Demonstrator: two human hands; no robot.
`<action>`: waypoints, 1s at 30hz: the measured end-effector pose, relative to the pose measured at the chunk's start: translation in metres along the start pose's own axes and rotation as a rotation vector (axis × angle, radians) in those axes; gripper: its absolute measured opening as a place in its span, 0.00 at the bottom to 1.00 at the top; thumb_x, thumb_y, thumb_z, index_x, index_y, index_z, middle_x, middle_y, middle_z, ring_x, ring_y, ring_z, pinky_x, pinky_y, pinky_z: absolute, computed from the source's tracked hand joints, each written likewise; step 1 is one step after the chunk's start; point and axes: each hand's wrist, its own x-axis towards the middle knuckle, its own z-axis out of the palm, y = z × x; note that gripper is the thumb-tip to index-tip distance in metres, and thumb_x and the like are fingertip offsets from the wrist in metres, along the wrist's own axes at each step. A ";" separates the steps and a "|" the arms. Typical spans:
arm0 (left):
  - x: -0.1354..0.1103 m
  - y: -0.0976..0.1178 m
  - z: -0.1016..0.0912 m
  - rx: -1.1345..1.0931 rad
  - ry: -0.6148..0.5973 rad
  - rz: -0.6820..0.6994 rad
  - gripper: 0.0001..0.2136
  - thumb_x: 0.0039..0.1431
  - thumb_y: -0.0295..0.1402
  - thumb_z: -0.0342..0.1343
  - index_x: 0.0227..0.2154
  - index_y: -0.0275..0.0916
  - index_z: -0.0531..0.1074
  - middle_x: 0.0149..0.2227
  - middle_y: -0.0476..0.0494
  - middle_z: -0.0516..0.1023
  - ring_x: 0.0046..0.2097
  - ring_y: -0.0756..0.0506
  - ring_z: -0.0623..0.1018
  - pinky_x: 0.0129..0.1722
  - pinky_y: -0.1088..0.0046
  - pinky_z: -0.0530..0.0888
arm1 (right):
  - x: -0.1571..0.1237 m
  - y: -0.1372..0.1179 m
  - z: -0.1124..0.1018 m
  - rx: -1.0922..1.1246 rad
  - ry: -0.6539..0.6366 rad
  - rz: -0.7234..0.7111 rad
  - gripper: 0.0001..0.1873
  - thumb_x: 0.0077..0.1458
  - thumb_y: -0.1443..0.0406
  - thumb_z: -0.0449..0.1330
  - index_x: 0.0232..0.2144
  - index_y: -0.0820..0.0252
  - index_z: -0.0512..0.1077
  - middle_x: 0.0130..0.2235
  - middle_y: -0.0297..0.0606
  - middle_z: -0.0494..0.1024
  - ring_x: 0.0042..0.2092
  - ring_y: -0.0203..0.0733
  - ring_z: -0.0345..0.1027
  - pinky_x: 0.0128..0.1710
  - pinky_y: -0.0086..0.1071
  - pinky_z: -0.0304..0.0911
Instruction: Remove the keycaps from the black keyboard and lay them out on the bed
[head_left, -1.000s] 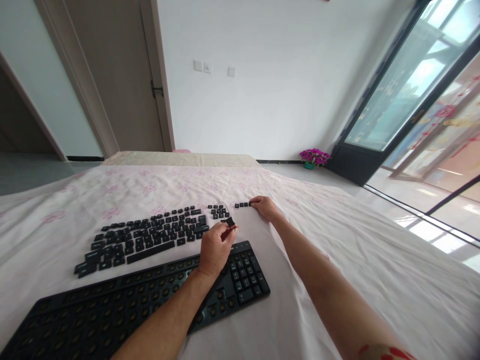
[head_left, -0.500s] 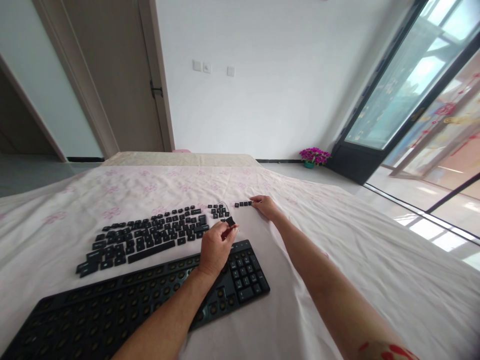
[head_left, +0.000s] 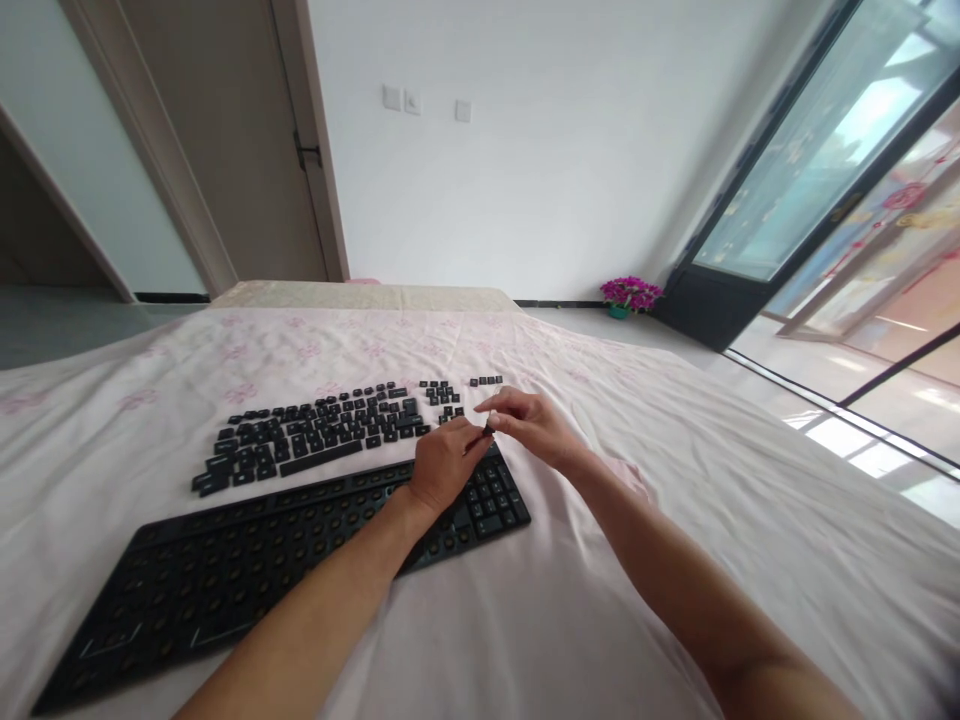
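My left hand (head_left: 448,462) is closed above the right part of a black keyboard (head_left: 247,560). Its fingertips pinch a small black keycap (head_left: 489,430). From the right, my right hand (head_left: 534,428) meets it, thumb and forefinger closed on the same keycap; fingers partly hide it. Most of the keyboard's main field lies bare, its round key sockets showing, while the number pad (head_left: 491,497) still carries caps. Behind the keyboard, many loose black keycaps (head_left: 322,430) are laid out in keyboard order. A short row of keycaps (head_left: 486,380) sits beyond my right hand.
A pale sheet with pink flowers (head_left: 585,620) covers the surface, wrinkled on the right. A small cluster of keycaps (head_left: 441,392) lies between the main group and the short row. Beyond stand a white wall, a door (head_left: 217,130) and magenta flowers (head_left: 630,293) on the floor.
My right hand has left the short row and come back toward me to the keycap in my left hand. The camera view has tipped downward slightly.
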 end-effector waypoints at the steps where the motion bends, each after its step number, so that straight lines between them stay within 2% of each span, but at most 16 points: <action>1: 0.000 0.001 -0.003 -0.008 -0.032 0.004 0.11 0.62 0.39 0.52 0.31 0.41 0.77 0.30 0.49 0.75 0.34 0.49 0.74 0.34 0.76 0.66 | -0.004 -0.005 0.004 -0.021 0.017 -0.013 0.12 0.55 0.56 0.61 0.33 0.59 0.77 0.29 0.34 0.71 0.33 0.36 0.65 0.34 0.30 0.60; 3: 0.001 0.000 -0.011 -0.047 -0.118 -0.002 0.10 0.60 0.40 0.55 0.32 0.42 0.78 0.31 0.49 0.76 0.34 0.49 0.74 0.34 0.76 0.66 | -0.012 -0.011 0.009 -0.047 0.055 -0.031 0.13 0.58 0.57 0.58 0.29 0.60 0.75 0.30 0.35 0.72 0.34 0.37 0.66 0.36 0.31 0.61; 6: 0.001 -0.007 -0.028 -0.121 -0.249 -0.032 0.10 0.55 0.39 0.60 0.39 0.45 0.78 0.33 0.52 0.78 0.33 0.49 0.75 0.34 0.76 0.67 | -0.022 -0.014 0.016 -0.032 0.118 -0.020 0.15 0.61 0.57 0.53 0.31 0.60 0.73 0.28 0.34 0.71 0.30 0.34 0.63 0.32 0.29 0.59; 10: -0.009 -0.021 -0.043 -0.111 -0.342 -0.023 0.09 0.53 0.33 0.60 0.38 0.47 0.79 0.34 0.51 0.78 0.34 0.49 0.75 0.35 0.76 0.69 | -0.033 -0.011 0.029 -0.007 0.123 0.010 0.16 0.63 0.57 0.51 0.31 0.60 0.72 0.28 0.33 0.70 0.28 0.33 0.61 0.29 0.28 0.57; 16: -0.024 -0.033 -0.040 -0.134 -0.342 -0.038 0.09 0.53 0.31 0.59 0.38 0.46 0.79 0.34 0.51 0.77 0.36 0.48 0.76 0.37 0.76 0.70 | -0.035 -0.004 0.040 -0.045 0.084 -0.039 0.14 0.63 0.59 0.51 0.31 0.59 0.71 0.31 0.33 0.72 0.31 0.34 0.63 0.33 0.29 0.58; 21: -0.025 -0.037 -0.037 -0.146 -0.347 -0.030 0.10 0.53 0.32 0.59 0.38 0.46 0.79 0.35 0.51 0.77 0.36 0.49 0.76 0.38 0.75 0.70 | -0.036 -0.002 0.043 -0.039 0.101 -0.073 0.14 0.64 0.59 0.51 0.31 0.58 0.70 0.31 0.34 0.72 0.32 0.36 0.64 0.34 0.30 0.59; 30: -0.026 -0.037 -0.039 -0.104 -0.370 -0.020 0.09 0.52 0.34 0.61 0.37 0.46 0.78 0.35 0.52 0.77 0.37 0.48 0.76 0.38 0.75 0.69 | -0.035 -0.005 0.050 -0.101 0.033 -0.147 0.14 0.64 0.58 0.50 0.31 0.57 0.70 0.33 0.36 0.73 0.35 0.38 0.67 0.39 0.33 0.63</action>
